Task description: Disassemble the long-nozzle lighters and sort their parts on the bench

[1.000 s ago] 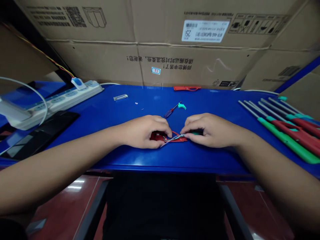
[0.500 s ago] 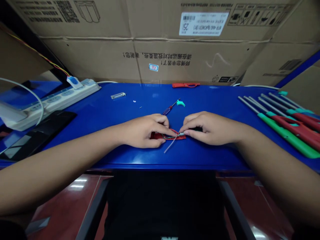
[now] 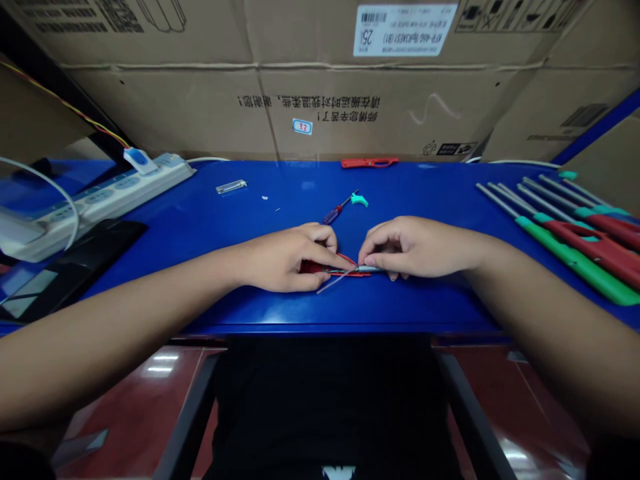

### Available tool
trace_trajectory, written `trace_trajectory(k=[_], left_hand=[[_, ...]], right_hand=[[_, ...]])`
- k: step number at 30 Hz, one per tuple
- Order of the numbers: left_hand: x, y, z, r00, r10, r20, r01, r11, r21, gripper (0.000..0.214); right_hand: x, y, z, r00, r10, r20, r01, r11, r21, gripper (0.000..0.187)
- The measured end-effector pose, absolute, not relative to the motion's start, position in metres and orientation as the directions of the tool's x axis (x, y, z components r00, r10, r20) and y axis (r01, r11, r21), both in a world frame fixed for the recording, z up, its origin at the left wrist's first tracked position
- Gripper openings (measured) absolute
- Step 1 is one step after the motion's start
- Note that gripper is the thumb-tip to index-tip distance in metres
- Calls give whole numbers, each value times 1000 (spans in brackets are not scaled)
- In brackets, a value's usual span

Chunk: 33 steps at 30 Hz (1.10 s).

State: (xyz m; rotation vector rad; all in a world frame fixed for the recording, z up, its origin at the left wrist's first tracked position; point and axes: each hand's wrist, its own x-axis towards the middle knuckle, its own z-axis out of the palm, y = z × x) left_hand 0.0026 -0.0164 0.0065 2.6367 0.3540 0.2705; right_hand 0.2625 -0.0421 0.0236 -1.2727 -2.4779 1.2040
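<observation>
Low in front of me, my left hand (image 3: pixel 295 260) is closed round a red lighter casing (image 3: pixel 313 267) with thin wires in it. Its index finger is stretched along the casing to the near end of a metal tube (image 3: pixel 369 268). My right hand (image 3: pixel 413 247) pinches that tube between thumb and fingers. A thin translucent strand (image 3: pixel 333 283) slants from the joint down to the left, over the blue table. The inside of the casing is mostly covered by my left fingers.
Behind my hands lie a purple screwdriver (image 3: pixel 332 215), a teal trigger (image 3: pixel 359 199) and another red casing half (image 3: pixel 370 163). Several long lighters (image 3: pixel 575 257) are at the right. A power strip (image 3: pixel 100 207) and a black object (image 3: pixel 75 267) sit left. Cardboard (image 3: pixel 200 113) walls the back.
My right hand has turned a little and its fingers have shifted on the metal tube. The strand's free end has swung left and up. The whole view has shifted slightly.
</observation>
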Motion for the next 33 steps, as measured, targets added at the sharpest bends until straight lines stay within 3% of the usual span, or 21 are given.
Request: trace_trajectory(k=[6, 16, 28, 33], left_hand=[[3, -16, 5, 948, 286, 141, 191, -864, 465, 45], [4, -17, 2, 931, 326, 164, 219, -858, 464, 43], [6, -19, 4, 917, 366, 158, 256, -844, 472, 44], [5, -18, 3, 893, 414, 176, 281, -819, 500, 26]], right_hand=[[262, -44, 25, -738, 674, -46, 596, 618, -512, 18], [257, -54, 25, -710, 704, 17, 671, 683, -290, 18], [255, -59, 18, -712, 702, 21, 684, 699, -207, 24], [260, -53, 15, -745, 664, 60, 630, 731, -263, 24]])
